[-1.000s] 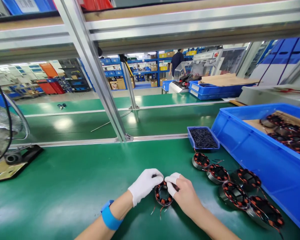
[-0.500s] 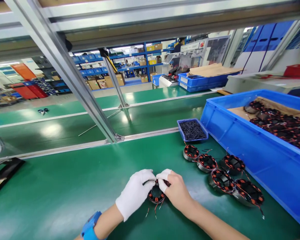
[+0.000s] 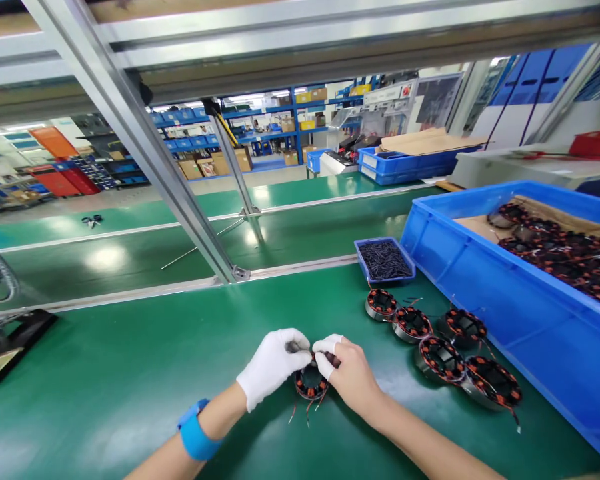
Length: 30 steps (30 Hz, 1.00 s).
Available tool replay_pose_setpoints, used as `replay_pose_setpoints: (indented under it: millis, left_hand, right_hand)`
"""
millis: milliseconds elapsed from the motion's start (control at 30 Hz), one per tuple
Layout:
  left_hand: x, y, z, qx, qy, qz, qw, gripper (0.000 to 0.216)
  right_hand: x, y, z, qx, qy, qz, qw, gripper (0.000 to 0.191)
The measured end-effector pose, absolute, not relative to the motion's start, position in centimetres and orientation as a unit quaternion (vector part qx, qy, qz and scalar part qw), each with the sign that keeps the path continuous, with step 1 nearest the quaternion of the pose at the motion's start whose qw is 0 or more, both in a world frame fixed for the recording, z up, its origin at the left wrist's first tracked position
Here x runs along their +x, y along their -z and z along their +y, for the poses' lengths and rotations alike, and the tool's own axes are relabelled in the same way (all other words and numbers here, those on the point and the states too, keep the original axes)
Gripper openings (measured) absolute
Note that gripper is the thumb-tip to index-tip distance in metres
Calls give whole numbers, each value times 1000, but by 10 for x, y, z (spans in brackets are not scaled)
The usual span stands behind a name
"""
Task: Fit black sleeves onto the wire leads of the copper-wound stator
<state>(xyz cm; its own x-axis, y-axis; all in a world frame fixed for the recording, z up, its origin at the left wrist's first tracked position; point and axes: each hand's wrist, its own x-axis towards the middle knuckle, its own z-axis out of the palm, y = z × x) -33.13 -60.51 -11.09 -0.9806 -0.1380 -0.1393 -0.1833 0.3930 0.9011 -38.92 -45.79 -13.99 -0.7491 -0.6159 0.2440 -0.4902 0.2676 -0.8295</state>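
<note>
A small ring-shaped motor stator [image 3: 311, 387] with black and orange-red windings lies on the green bench, its loose wire ends pointing towards me. At its far rim, my left hand [image 3: 274, 365], in a white glove, is closed with thumb and fingertips together. My right hand [image 3: 353, 380] pinches at the same rim from the other side, with white covers on thumb and finger. The fingertips almost meet and hide the exact spot they grip. To the right stand several similar stators [image 3: 441, 359] with wires trailing from them.
A small blue tray [image 3: 363, 268] holds many short black tubes. Beside it, a large blue bin [image 3: 485, 293] contains more stators on brown paper. A metal frame post [image 3: 155, 160] rises from the bench's back edge. A black-edged device [image 3: 25, 347] sits at the left.
My left hand has shifted slightly up and its finger arches more above the thumb. Both hands stay at the stator's far rim. The view has shifted a little.
</note>
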Motion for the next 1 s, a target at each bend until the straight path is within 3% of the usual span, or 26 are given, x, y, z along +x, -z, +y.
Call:
replay_pose_setpoints:
  millis: [67,133,233,333,433,500,567,700,867,1000]
  left_hand:
    - [-331,107,-610,-114,-551,825,52,21]
    - [-330,94,-618,-77,-517,848,89,49]
    - [-331,69,-628,111,-444,875,155,87]
    - [-331,65,-620,235,-392,866,201,74]
    - [-323,83,-596,130,-325,932,99,68]
    - [-316,94,-582,-7,-294,955,36,69]
    - [-311,99,-576,-90,-305,947,41,57]
    - [-318,102,-582,-42,-413,907,74,35]
    - [-328,122,-578,-64,-630,773,31,28]
    - [-326,133,-564,-121,-626,767,-75,23]
  right_hand:
    - [-393,137,-451,-297,533,788,78,24]
    - [-398,132,-437,-250,568,777,102,23]
    - [-401,126,-406,-253,542,768,229,19]
    - [-396,128,-378,-277,480,711,432,16]
    - [-387,135,-366,-249,488,659,515,19]
    - [-383,139,-368,-209,531,646,507,25]
    - [-382,140,-376,-154,589,637,474,31]
    - [-386,140,-399,-72,678,618,392,38]
    - [-396,139,-422,-61,680,658,319,28]
    - [-398,140,-431,-91,668,683,282,24]
